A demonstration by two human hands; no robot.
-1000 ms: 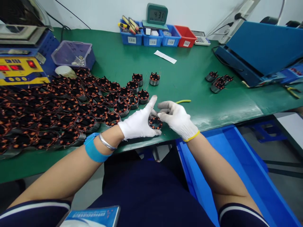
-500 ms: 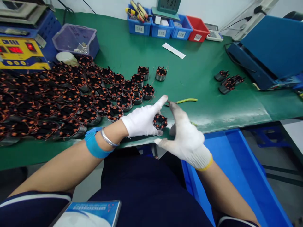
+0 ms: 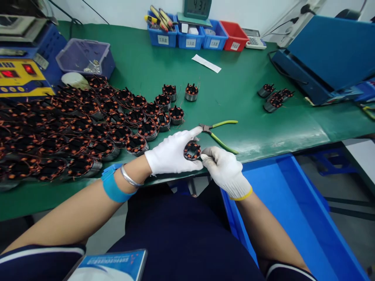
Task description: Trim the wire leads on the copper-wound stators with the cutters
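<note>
In white gloves, both my hands meet at the front edge of the bench. My left hand (image 3: 175, 154) is curled round a motor stator (image 3: 192, 150), a metal ring with copper windings and black insulation. Its thumb and fingers lie on either side of the ring. At the stator's right edge, my right hand (image 3: 224, 168) is closed in a pinch; whatever is between its fingertips is too small to make out. Cutting pliers (image 3: 224, 136) with green handles lie spread just beyond my hands, their jaws by my left fingertip.
Many more stators (image 3: 79, 125) crowd the left of the bench; several stand at the right (image 3: 275, 99). Behind are blue bins (image 3: 190, 41), a red bin (image 3: 234, 37) and a paper strip (image 3: 206, 63). A large blue tray (image 3: 281, 187) sits below the bench edge at right.
My right hand was near the stator, then spread open by the pliers, and now pinches at the stator's right edge. The pliers are uncovered. My left hand keeps hold of the stator.
</note>
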